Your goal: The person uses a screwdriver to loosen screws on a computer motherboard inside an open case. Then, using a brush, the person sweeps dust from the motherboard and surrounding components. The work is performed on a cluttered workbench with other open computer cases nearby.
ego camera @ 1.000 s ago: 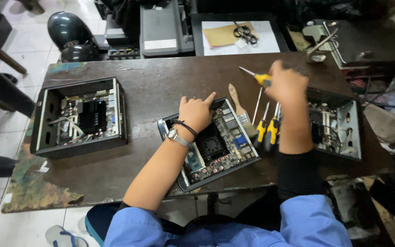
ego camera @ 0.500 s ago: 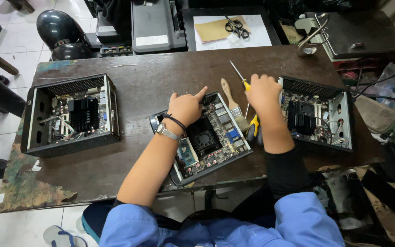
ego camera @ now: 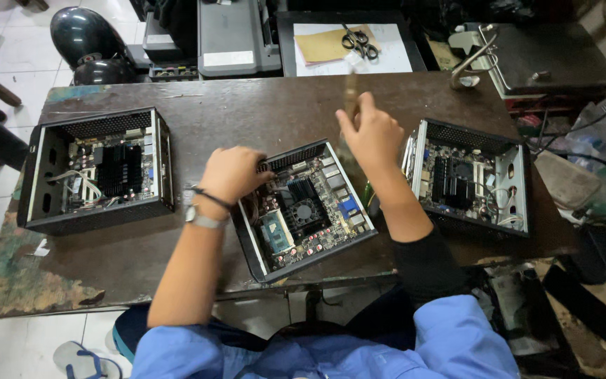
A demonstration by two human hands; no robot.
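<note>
Left hand (ego camera: 233,172) rests clenched on the rear corner of the open middle computer case (ego camera: 303,210). Right hand (ego camera: 373,133) grips a blurred brush (ego camera: 351,88), raised above the wooden table (ego camera: 247,105).

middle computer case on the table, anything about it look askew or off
Yes: the middle case sits turned at an angle while the left case lies squarer to the table. Its near corner overhangs the table's front edge. The left hand rests on its rim.
</note>
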